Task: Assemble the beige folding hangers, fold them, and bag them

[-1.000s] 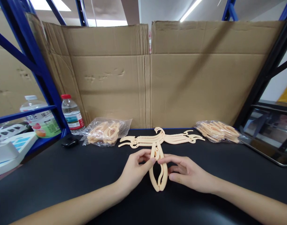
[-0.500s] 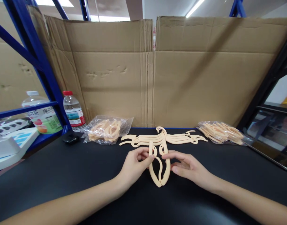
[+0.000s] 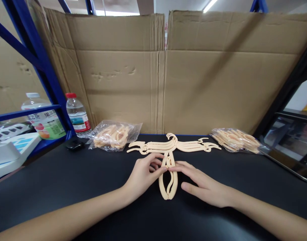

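Observation:
A folded peach plastic hanger [image 3: 168, 182] lies on the black table top [image 3: 68, 187] between my hands, its two arms pressed nearly together. My left hand [image 3: 143, 175] pinches its upper left side with thumb and fingertips. My right hand [image 3: 203, 185] presses its upper right side, fingers mostly stretched out and the thumb lying on the table. Just behind them lies a stack of unfolded hangers [image 3: 173, 146] of the same colour, spread wide with the hooks in the middle.
A clear bag of folded hangers [image 3: 113, 135] sits at the back left, another bag [image 3: 235, 140] at the back right. Cardboard sheets [image 3: 163, 77] wall off the back. Water bottles [image 3: 77, 115], a small black object [image 3: 73, 145] and blue rack posts stand left; a tablet [image 3: 289, 147] lies right.
The hanger's two arms, spread apart half a second ago, are now squeezed together between my hands. The view has tilted slightly.

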### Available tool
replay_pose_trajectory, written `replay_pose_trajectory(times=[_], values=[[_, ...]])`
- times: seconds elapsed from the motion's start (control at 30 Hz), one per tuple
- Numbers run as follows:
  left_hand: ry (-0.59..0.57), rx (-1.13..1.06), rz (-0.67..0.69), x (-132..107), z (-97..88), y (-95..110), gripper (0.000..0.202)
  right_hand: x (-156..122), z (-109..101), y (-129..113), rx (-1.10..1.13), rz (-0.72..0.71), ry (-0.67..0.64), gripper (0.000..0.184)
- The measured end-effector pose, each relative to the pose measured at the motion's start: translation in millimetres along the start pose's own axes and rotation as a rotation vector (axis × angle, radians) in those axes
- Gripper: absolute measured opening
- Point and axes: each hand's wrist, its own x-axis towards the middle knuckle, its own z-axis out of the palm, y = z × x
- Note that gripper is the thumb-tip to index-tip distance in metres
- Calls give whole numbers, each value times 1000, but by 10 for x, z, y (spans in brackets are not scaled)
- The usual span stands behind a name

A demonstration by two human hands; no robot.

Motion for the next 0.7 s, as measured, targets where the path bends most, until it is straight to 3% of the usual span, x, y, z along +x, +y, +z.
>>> replay_pose_trajectory(times=[0.2, 0.33, 0.43, 0.57, 0.7], values=[[30, 95, -25, 30, -3, -63, 27, -5, 11, 11, -231, 29, -92, 55], [12, 147, 13, 45, -47, -53, 19, -20, 7, 53, -277, 63, -54, 56], [-37, 237, 147, 67, -128, -43, 21, -12, -12, 96, -288, 0, 52, 51], [-217, 361, 368, 93, -234, -38, 46, 11, -45, 95, -316, -127, 122, 38], [-270, 381, 390, 85, -241, -85, 47, 16, -50, 73, -368, -163, 70, 33]])
